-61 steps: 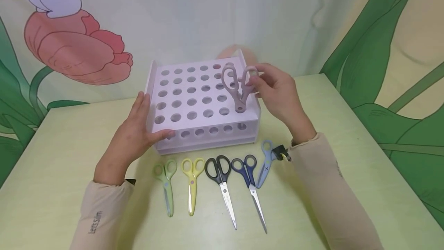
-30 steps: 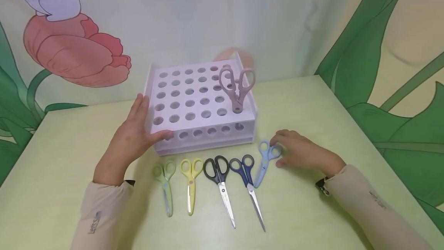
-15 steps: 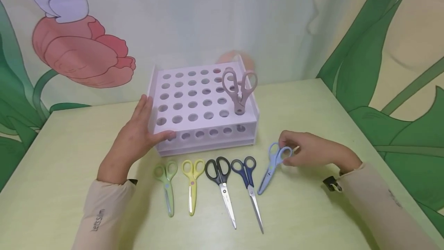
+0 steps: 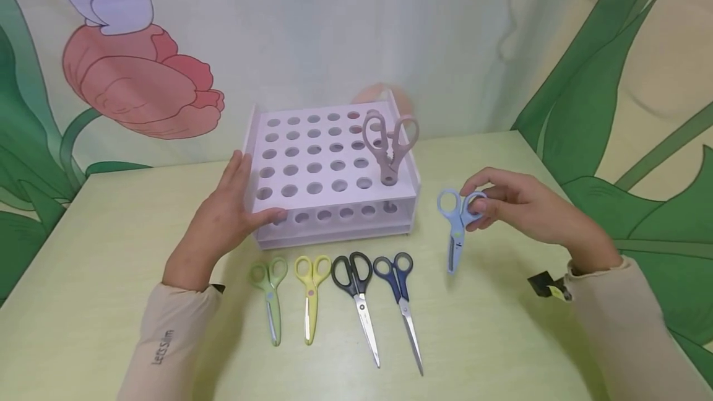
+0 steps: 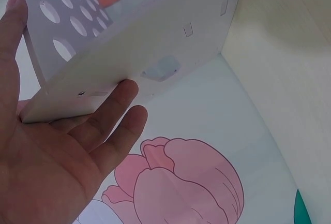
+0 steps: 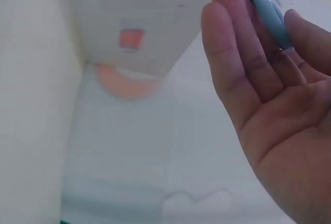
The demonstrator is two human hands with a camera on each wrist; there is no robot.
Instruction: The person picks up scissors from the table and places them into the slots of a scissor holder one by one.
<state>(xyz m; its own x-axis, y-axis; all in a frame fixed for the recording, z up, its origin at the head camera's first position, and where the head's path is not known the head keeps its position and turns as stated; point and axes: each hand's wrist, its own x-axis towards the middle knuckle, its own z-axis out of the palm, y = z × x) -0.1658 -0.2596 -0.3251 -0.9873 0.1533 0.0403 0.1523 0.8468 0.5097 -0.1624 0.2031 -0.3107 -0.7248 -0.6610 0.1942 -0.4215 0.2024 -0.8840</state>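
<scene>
My left hand (image 4: 216, 221) rests on the left side of a white rack (image 4: 312, 169) with rows of round holes. Its fingers lie fairly straight along the side panel (image 5: 129, 74), and the thumb reaches across the front. My right hand (image 4: 515, 206) pinches light blue scissors (image 4: 457, 224) by one handle loop, raised off the table, blades hanging down. Only a blue handle part (image 6: 266, 9) shows in the right wrist view. Mauve scissors (image 4: 388, 153) stand handles up in the rack's front right hole, their lower part partly hidden.
In front of the rack lie green scissors (image 4: 271, 296), yellow scissors (image 4: 311, 299), black-handled scissors (image 4: 356, 302) and dark blue scissors (image 4: 400, 302) on the pale yellow table (image 4: 479, 351). A printed backdrop (image 4: 312, 30) hangs behind the rack.
My right hand left the mauve scissors standing in the rack, went down to the light blue scissors, took them by a loop and lifted them. The left hand stays at the rack.
</scene>
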